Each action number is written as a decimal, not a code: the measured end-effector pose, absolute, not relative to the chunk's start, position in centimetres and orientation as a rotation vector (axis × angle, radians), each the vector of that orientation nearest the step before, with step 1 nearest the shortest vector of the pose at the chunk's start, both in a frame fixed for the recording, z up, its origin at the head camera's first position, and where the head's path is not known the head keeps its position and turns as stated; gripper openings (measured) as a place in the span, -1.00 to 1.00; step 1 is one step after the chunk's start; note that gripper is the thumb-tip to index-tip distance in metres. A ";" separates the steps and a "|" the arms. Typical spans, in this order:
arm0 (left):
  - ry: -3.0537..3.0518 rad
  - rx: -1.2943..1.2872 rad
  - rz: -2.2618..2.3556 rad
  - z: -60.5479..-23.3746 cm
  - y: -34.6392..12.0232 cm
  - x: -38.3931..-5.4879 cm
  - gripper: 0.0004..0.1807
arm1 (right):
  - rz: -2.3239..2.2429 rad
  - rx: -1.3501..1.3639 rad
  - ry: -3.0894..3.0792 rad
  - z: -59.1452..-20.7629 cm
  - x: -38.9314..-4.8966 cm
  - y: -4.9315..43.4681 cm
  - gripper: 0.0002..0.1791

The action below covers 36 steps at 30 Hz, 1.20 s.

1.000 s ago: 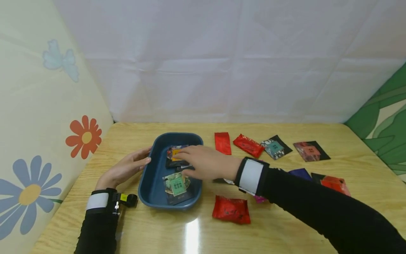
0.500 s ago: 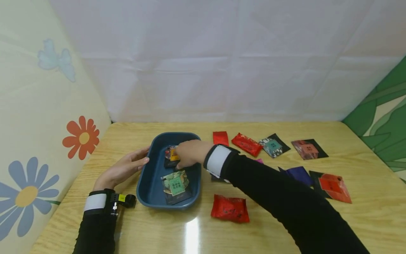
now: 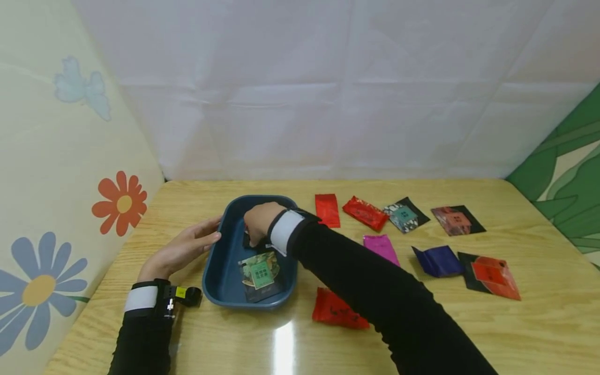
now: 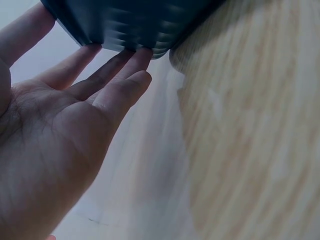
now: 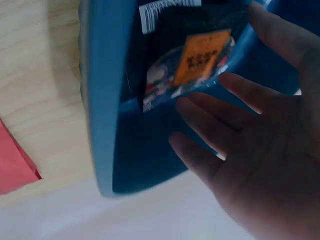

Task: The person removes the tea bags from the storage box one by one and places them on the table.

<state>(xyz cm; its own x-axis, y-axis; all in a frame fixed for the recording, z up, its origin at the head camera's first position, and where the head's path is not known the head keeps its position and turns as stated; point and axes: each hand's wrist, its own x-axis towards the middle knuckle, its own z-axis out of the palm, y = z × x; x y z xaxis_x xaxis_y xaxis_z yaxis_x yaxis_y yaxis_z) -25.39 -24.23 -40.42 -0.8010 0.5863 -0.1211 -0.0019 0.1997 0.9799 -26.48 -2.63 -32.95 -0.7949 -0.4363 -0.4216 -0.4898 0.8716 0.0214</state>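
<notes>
In the head view a blue plastic bin (image 3: 220, 297) stands on the table. My left hand (image 3: 183, 250) rests its fingertips on the bin's left outer wall, fingers extended, as the left wrist view (image 4: 65, 115) also shows. My right hand (image 3: 262, 221) reaches down inside the far part of the bin. In the right wrist view its spread fingers and thumb lie at the edge of a dark packet with an orange label (image 5: 202, 57). Another dark packet with a barcode (image 5: 150, 17) shows beneath. A packet with a green label (image 3: 261, 276) lies nearer in the bin.
Right of the bin lie a flat red packet (image 3: 327, 210), a shiny red packet (image 3: 365, 213), a pink packet (image 3: 380, 247), a purple packet (image 3: 438, 261) and several dark square packets (image 3: 458, 221). Another red packet (image 3: 335, 310) is partly under the right sleeve. A white sheet (image 3: 328, 104) hangs behind.
My right hand has moved left and farther into the bin, over the orange-labelled packet, and its forearm has swung lower across the table. The left hand stays at the bin's wall.
</notes>
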 end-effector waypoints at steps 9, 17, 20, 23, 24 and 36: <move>2.016 0.534 1.621 -40.4 -24.2 -25.4 -0.26 | 0.272 -0.675 2.626 -33.6 -26.1 -3.3 -0.80; 1.993 0.550 1.644 -40.3 -24.3 -25.4 -0.26 | 0.196 -0.609 2.561 -33.0 -26.1 -3.5 -0.66; 1.998 0.541 1.644 -40.4 -24.3 -25.5 -0.26 | 0.176 -0.579 2.549 -32.9 -26.3 -3.5 -0.57; 2.006 0.532 1.638 -40.4 -24.3 -25.5 -0.26 | 0.181 -0.601 2.544 -32.8 -26.6 -3.3 -0.59; 2.009 0.527 1.634 -40.4 -24.3 -25.5 -0.26 | 0.192 -0.618 2.546 -32.8 -26.6 -3.2 -0.60; 2.013 0.510 1.621 -40.4 -24.2 -25.4 -0.27 | 0.350 -0.954 2.599 -31.8 -24.8 -0.9 -0.55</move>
